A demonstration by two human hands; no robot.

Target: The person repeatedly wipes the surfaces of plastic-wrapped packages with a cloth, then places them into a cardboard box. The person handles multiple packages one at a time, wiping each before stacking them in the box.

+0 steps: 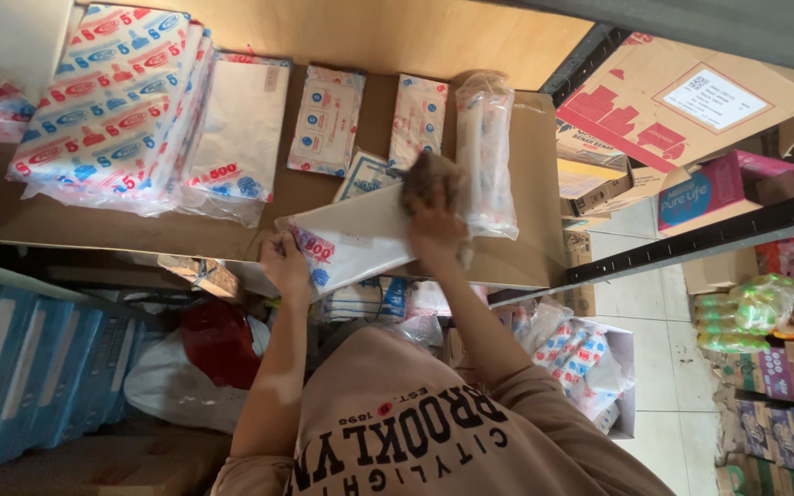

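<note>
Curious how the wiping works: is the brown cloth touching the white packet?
Touching. The head view shows the right hand pressing the cloth onto the packet, no gap between them; the left hand holds the packet's end.

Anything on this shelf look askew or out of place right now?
The white packet lies slanted, overhanging the front edge of the shelf. The left hand grips its corner; the right hand presses a brown cloth on it.
</note>
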